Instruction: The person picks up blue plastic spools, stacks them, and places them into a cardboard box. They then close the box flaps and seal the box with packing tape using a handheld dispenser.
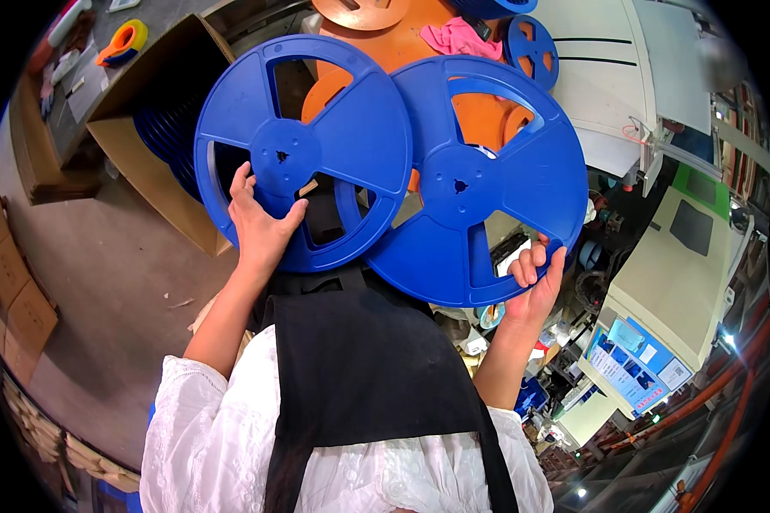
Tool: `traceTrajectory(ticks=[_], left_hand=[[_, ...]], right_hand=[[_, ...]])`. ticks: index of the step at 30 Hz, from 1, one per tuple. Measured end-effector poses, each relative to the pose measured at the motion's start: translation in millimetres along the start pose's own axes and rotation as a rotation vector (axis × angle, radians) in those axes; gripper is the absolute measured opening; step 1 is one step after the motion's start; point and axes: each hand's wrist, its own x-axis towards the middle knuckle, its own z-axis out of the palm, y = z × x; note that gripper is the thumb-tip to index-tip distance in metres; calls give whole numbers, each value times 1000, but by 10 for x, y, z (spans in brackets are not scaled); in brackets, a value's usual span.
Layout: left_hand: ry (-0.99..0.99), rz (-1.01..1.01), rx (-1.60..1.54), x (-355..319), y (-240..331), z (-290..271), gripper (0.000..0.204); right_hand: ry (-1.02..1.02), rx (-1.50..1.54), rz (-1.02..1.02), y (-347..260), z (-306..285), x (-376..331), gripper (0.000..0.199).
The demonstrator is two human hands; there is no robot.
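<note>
Blue reels, two of them, big, flat and round, filled the middle of the head view. They were up in front of the person's chest, side by side, with the left reel lapping over the edge of the right reel. Each one had a small hole in its middle and big gaps cut around it.

The left hand had its grip on the left reel, with its thumb and fingers spread on two sides of a solid part. The right hand had its grip on the low right edge of the right reel, with its fingers at a gap and its thumb near the rim.

Behind the reels was an orange surface with a pink cloth and a small blue reel near it. Over to the right, two black strips lay on a pale tabletop, and a cream and green machine stood lower down. On the left, an open brown box had more dark blue round things inside. The person wore a black apron over a white top.
</note>
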Motion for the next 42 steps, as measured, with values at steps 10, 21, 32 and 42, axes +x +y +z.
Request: traceTrajectory(ticks=[10,21,32,42], left_hand=[[8,41,33,-11,46,-45,96],[-28,134,228,-6,205,-116,76],[25,246,331,-6,283,-161,64],[-205,-232,-723,261,-112,-195,61]], right_hand=[[41,20,3,13,-19,6,35],[101,49,58,50,-146,88,38],[120,75,97,106,-260,82,39],[240,175,-1,258,-410,-162,37]])
